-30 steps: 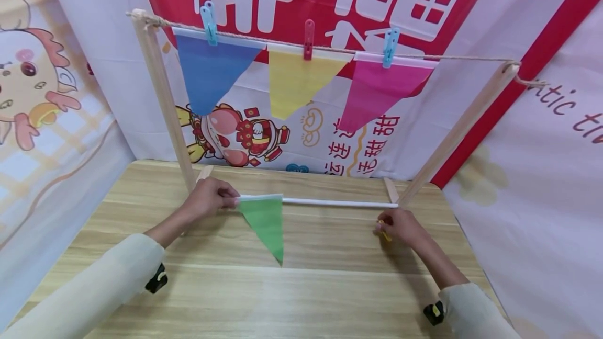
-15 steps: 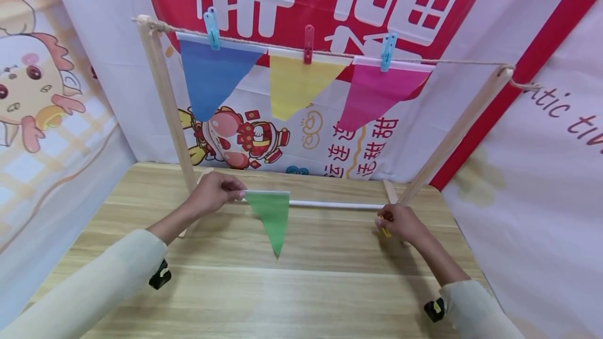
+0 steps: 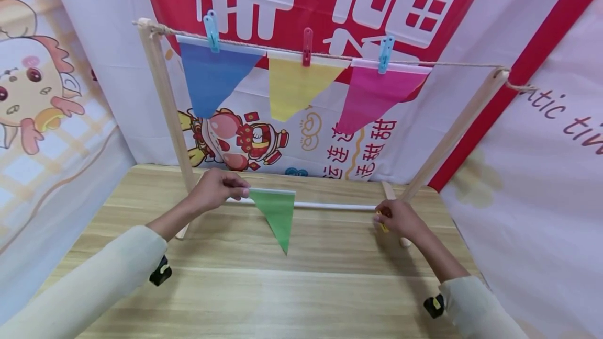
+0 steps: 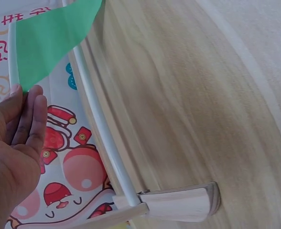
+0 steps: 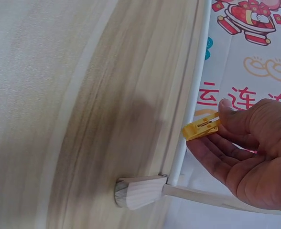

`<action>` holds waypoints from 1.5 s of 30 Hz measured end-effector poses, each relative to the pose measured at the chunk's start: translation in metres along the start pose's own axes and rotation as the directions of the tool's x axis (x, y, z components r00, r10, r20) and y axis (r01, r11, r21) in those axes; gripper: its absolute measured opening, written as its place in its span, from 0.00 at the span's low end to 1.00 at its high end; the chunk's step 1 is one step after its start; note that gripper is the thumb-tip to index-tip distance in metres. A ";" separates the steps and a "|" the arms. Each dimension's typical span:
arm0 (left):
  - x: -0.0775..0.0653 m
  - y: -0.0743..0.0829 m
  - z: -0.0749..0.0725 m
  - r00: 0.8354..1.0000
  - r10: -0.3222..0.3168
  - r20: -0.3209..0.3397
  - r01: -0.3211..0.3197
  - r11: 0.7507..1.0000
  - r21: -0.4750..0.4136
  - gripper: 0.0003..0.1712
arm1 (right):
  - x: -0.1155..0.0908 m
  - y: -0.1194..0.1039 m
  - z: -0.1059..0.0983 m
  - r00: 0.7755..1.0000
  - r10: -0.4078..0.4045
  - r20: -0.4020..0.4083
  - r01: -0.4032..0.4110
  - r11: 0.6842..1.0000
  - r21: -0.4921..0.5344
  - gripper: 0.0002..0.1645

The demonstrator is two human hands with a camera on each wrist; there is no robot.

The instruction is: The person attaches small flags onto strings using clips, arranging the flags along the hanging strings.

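My left hand [image 3: 218,188] pinches the top left corner of a green triangular pennant [image 3: 279,216], whose white-edged top runs level while its point hangs down. In the left wrist view the pennant [image 4: 47,43] stretches away from the thumb and fingertips. Near the right post, my right hand [image 3: 399,218] holds a small yellow clothespin [image 5: 202,128] between thumb and fingers. Above, a twine line [image 3: 461,64] carries a blue pennant [image 3: 214,75], a yellow pennant [image 3: 301,85] and a pink pennant [image 3: 379,93], held by blue and red clothespins [image 3: 307,48].
Two wooden posts, left [image 3: 165,98] and right [image 3: 459,124], hold up the twine. A white rod [image 3: 334,205] joins them low, just behind the hands. Wooden feet [image 5: 140,192] stand on the wood-grain table [image 3: 301,297]. A printed cloth backdrop [image 3: 292,143] hangs behind.
My left hand has risen slightly and shifted right, lifting the green pennant off the rod and carrying it rightward. The right hand keeps the yellow clothespin, moving up a little.
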State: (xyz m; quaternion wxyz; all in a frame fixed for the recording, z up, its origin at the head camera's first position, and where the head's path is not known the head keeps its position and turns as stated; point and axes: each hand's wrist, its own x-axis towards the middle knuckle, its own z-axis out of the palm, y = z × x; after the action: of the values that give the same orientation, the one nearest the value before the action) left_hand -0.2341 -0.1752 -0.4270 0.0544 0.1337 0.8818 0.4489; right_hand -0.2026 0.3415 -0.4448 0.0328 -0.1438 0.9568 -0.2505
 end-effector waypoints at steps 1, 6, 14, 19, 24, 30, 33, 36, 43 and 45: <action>0.000 0.002 0.000 1.000 -0.002 0.000 0.002 1.000 0.001 0.10 | 0.000 -0.001 -0.001 1.000 -0.001 0.003 0.001 1.000 -0.001 0.12; 0.003 0.008 -0.001 1.000 -0.002 -0.007 0.002 1.000 -0.004 0.10 | 0.002 -0.009 -0.007 1.000 0.007 0.012 -0.008 1.000 0.003 0.14; 0.007 0.019 -0.002 0.998 0.059 -0.013 -0.060 0.998 -0.021 0.11 | 0.004 -0.016 -0.013 1.000 0.001 -0.007 -0.001 1.000 -0.019 0.15; 0.010 0.027 -0.003 0.996 0.092 -0.006 -0.092 0.995 -0.036 0.10 | 0.007 -0.019 -0.018 1.000 0.022 0.006 -0.022 1.000 -0.016 0.16; 0.013 0.037 -0.004 0.991 0.131 0.000 -0.131 0.987 -0.092 0.08 | 0.011 -0.023 -0.024 1.000 0.001 0.012 -0.001 1.000 -0.001 0.15; 0.015 0.050 -0.006 0.994 0.110 0.024 -0.107 0.988 -0.107 0.11 | 0.015 -0.028 -0.036 1.000 -0.023 -0.004 0.023 0.999 -0.022 0.15; 0.017 0.056 -0.007 0.993 0.116 0.033 -0.113 0.990 -0.088 0.11 | 0.016 -0.035 -0.043 1.000 -0.010 -0.006 0.010 0.999 -0.038 0.17; 0.018 0.060 -0.008 0.992 0.121 0.039 -0.118 0.989 -0.085 0.11 | 0.017 -0.040 -0.049 1.000 -0.018 -0.019 0.017 0.999 -0.049 0.18; 0.023 0.072 -0.010 0.990 0.139 0.039 -0.132 0.981 -0.141 0.11 | 0.021 -0.049 -0.061 0.999 -0.023 -0.044 0.019 0.997 -0.079 0.18; 0.023 0.076 -0.010 0.990 0.136 0.042 -0.128 0.980 -0.154 0.12 | 0.022 -0.051 -0.064 0.999 -0.011 -0.042 0.007 0.996 -0.087 0.19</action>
State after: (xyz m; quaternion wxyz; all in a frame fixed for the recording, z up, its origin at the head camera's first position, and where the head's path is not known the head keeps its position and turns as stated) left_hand -0.2444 -0.1340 -0.3594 0.0575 0.1994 0.8328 0.5132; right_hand -0.2191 0.3221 -0.3640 0.0049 -0.1442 0.9665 -0.2121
